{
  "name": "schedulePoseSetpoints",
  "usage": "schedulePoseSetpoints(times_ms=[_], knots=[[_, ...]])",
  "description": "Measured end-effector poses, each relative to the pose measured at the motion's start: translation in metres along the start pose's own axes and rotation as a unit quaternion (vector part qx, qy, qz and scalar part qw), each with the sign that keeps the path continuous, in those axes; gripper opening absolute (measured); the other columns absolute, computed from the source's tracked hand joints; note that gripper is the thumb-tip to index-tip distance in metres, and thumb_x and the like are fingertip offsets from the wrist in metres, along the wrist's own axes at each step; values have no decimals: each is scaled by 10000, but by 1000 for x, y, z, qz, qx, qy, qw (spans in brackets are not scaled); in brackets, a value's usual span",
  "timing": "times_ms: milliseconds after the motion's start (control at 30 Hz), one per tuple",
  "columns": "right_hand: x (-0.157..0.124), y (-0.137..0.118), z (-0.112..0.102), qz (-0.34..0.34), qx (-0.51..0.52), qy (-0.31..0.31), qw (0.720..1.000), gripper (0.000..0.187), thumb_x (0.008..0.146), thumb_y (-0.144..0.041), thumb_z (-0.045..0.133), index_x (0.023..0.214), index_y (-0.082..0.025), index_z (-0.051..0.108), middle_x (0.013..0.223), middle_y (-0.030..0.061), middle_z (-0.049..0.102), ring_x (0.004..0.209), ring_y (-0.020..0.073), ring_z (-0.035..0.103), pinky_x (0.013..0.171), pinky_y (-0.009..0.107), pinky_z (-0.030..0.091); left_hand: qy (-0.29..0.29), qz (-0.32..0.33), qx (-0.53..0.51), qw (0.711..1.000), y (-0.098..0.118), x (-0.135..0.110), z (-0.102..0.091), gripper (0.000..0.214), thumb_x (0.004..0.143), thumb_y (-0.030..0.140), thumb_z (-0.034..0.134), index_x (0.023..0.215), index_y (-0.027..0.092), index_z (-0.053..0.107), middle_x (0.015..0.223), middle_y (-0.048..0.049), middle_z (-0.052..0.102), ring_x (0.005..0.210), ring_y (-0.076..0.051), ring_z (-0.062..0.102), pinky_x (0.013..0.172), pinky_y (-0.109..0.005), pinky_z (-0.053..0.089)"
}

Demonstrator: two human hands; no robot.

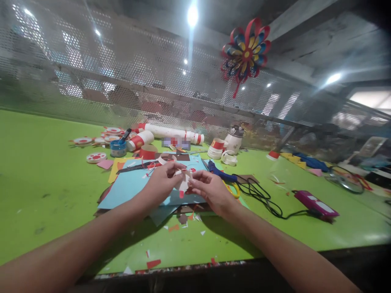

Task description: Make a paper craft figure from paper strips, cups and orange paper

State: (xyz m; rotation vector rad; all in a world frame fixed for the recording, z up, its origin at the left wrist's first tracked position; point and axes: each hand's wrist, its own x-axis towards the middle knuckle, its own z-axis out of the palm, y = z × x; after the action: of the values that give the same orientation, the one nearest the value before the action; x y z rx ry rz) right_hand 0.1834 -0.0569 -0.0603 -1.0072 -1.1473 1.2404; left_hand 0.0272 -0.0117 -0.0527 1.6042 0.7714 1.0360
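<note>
Between my two hands is a small white paper piece with red parts [182,181], held above a stack of light blue paper [122,193]. My left hand [163,179] pinches it from the left with thumb and fingers. From the right, my right hand [212,189] grips its edge, also with thumb and fingertips. Fingers cover part of the piece, so its full shape is hidden. Just beyond my right hand lies a blue glue gun [221,173], near yellow scissor handles [234,190]. Black-handled scissors [134,167] rest on the paper behind my left hand.
Left of the paper stand a blue jar [118,149] and white discs with red marks [96,157]. Paper cups [216,147] and a white bottle [234,140] are behind. A black cord runs to a purple power strip [316,203]. Paper scraps [153,263] litter the front edge.
</note>
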Motion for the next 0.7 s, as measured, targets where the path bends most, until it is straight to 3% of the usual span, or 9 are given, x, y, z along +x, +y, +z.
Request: schedulePoseSetpoints(times_ms=[167, 400, 533, 700], knots=[[-4, -3, 0, -96, -176, 21, 980, 247, 719, -325, 711, 862, -156, 600, 785, 32, 622, 706, 158, 600, 675, 332, 518, -3, 28, 41, 999, 1, -1, 0, 237, 768, 320, 562, 913, 132, 572, 797, -53, 656, 696, -171, 611, 626, -288, 469], [-11, -9, 1, -300, -389, 33, 870, 110, 821, -240, 607, 907, -172, 597, 849, 55, 602, 786, 176, 573, 731, 340, 488, -30, 111, 126, 985, -6, -2, 2, 214, 838, 305, 481, 926, 139, 583, 883, -82, 655, 763, -188, 607, 663, -308, 471], [-13, -11, 2, -370, -446, 46, 814, 72, 832, -235, 605, 872, -175, 594, 796, 48, 606, 759, 174, 561, 692, 323, 470, -38, 139, 156, 977, -4, -4, 2, 200, 847, 275, 463, 922, 138, 588, 864, -73, 639, 739, -177, 579, 660, -307, 454], [-15, -11, 1, -404, -472, 59, 782, 23, 849, -188, 576, 848, -170, 591, 780, 59, 624, 750, 178, 572, 683, 324, 469, -50, 154, 140, 977, -3, -6, 3, 185, 850, 247, 472, 942, 139, 591, 911, -75, 627, 810, -178, 574, 716, -311, 447]])
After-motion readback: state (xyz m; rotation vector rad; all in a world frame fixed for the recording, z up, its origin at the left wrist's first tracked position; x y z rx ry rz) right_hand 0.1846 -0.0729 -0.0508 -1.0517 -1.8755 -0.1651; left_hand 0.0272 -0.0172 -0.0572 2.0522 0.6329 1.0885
